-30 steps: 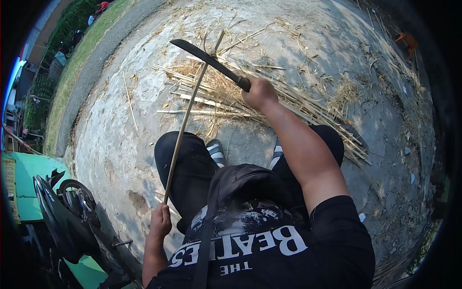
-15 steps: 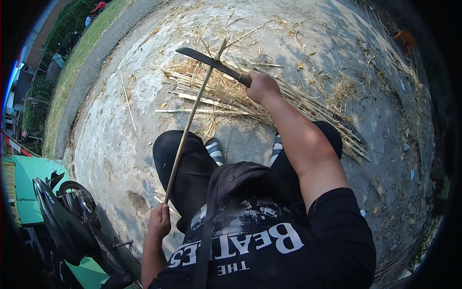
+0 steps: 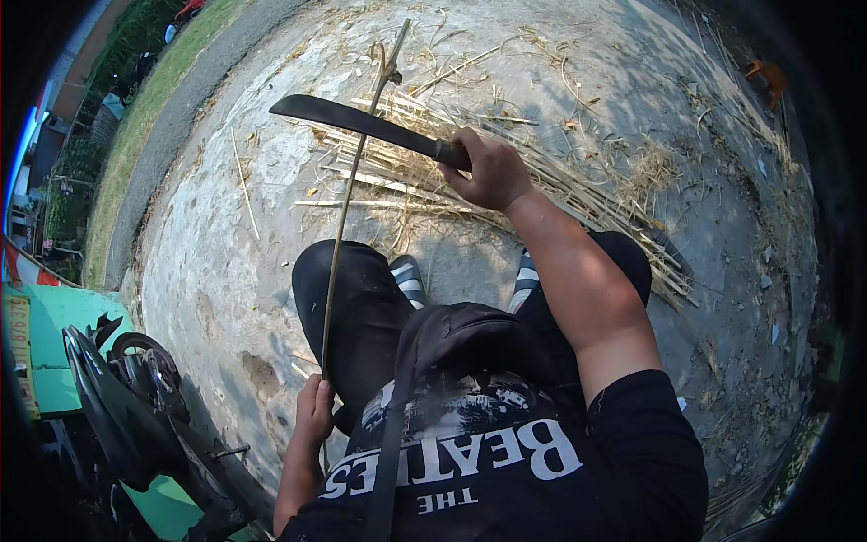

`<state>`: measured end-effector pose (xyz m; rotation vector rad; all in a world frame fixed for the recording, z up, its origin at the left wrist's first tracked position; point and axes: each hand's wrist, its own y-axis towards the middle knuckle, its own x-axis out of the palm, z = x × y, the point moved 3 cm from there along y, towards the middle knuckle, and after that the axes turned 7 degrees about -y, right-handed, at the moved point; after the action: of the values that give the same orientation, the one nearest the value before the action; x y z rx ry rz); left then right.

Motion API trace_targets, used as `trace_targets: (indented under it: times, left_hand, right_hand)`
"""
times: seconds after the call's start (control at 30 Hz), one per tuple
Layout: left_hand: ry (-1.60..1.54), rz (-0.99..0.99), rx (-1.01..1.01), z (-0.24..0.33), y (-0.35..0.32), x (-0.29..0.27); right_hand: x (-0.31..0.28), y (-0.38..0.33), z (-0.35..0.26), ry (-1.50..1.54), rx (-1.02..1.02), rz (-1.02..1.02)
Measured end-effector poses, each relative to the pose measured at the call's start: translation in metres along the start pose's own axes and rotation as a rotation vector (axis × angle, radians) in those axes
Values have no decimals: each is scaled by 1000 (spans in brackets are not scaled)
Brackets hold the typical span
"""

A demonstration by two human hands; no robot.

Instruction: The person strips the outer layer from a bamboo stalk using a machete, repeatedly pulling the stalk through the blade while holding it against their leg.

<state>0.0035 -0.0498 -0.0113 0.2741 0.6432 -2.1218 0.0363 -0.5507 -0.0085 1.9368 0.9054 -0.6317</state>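
Observation:
My right hand [image 3: 492,170] is closed around the handle of a machete [image 3: 361,124]. Its dark, curved blade points left and crosses a long, thin bamboo stick [image 3: 342,226]. Down by my left hip, my left hand [image 3: 314,408] grips the near part of that stick, thumb along it. The stick slants up past my left knee, and its far end, with a knot and a split sliver, reaches beyond the blade. Under the machete lies a pile of split bamboo strips [image 3: 560,190] mixed with pale shavings.
Rough concrete ground [image 3: 203,244] surrounds my sandalled feet, scattered with shavings. A dark motorcycle [image 3: 135,415] stands at the lower left beside a green surface. Grass [image 3: 135,154] and a kerb run along the left. An orange object [image 3: 766,81] sits at the far right.
The machete has shifted left and slightly nearer along the stick. The stick's far end has moved farther away and a little left. My left hand has moved slightly right.

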Motion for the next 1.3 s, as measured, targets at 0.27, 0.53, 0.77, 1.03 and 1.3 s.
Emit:
trace_targets:
  times: [0.27,0.53,0.77,1.03,1.3]
  left_hand:
    - [-121,34,-23,-6,-2,-2]
    - [-94,61,45,-15,-2,-1]
    - [18,180,107,-23,-1,0]
    - [104,261,203,-31,4,0]
    - [125,261,222,-39,8,-3]
  right_hand:
    - [-5,1,-20,-46,-181,-29]
    - [-3,0,-20,-33,-205,26]
    - [-8,-1,-22,-5,-237,54]
    - [-18,6,-29,-14,-301,107]
    - [-33,9,-23,-47,-262,168]
